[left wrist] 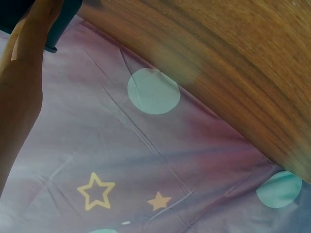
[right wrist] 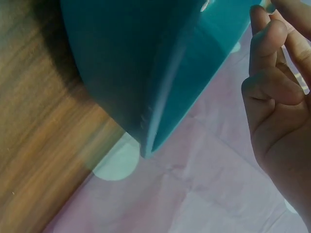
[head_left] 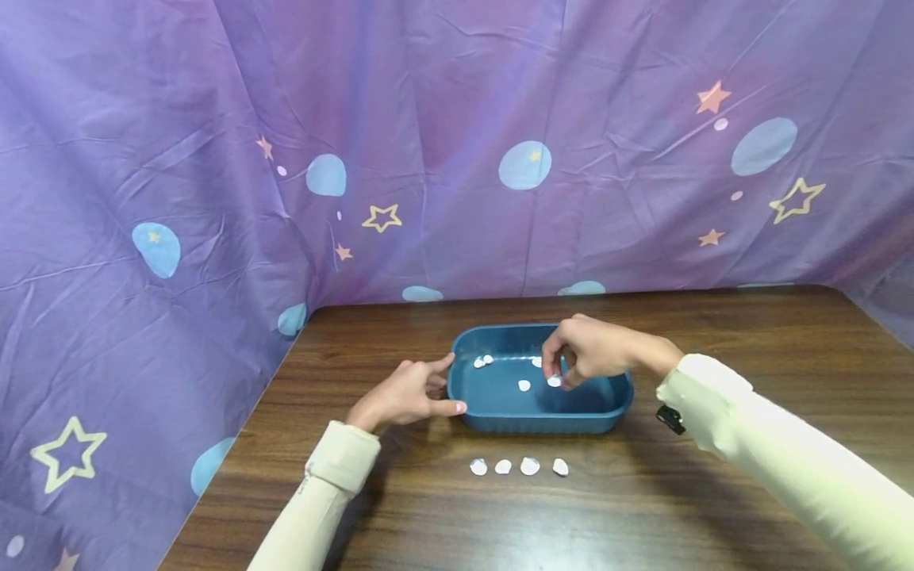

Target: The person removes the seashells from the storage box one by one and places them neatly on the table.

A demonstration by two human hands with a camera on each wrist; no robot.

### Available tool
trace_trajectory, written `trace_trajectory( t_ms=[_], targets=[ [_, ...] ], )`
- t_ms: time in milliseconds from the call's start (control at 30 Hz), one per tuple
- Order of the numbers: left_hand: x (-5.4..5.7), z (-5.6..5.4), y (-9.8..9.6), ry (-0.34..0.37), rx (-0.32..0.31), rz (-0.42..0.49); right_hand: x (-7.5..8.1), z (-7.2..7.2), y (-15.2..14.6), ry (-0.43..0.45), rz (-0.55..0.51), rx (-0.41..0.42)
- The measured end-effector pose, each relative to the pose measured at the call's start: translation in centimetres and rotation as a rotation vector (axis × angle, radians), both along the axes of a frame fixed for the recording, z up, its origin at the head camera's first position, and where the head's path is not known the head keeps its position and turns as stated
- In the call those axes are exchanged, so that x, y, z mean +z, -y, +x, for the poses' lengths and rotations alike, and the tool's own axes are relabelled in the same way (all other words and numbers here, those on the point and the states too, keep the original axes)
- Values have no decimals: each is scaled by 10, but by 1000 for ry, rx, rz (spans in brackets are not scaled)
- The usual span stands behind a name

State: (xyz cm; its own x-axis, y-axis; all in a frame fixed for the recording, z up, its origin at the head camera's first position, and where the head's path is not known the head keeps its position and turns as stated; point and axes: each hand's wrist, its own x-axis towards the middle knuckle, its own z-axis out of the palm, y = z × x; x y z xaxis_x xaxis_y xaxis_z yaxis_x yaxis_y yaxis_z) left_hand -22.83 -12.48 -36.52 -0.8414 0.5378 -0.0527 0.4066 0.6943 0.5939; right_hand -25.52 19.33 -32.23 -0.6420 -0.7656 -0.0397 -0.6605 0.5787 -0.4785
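A blue oblong plastic basin (head_left: 500, 424) stands on the table. At its left end my left hand (head_left: 403, 394) touches the rim, thumb and forefinger stretched out and spread apart; the other fingers are partly hidden. Over the basin, my right hand (head_left: 589, 349) pinches a small white shell-like piece (head_left: 554, 381) between thumb and fingertips. More such pieces lie on the basin floor: a single one (head_left: 524, 385), a pair (head_left: 483, 361) at the back left, and one (head_left: 537, 362) partly behind the right fingers. In the right wrist view the right hand (right wrist: 279, 82) has its other fingers curled.
Several white shell-like pieces (head_left: 530, 465) lie in a row on the brown wooden table (head_left: 400, 507), in front of the basin. A purple cloth (head_left: 443, 103) with stars and blue spots hangs behind and at the sides. A black object (head_left: 670, 419) shows beneath the right sleeve.
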Motion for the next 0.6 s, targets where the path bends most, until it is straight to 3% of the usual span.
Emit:
trace_trajectory(
  t_ms=[600],
  targets=[
    [-1,0,-1,11,10,16,-19,24,-16,56,-193,-56]
  ],
)
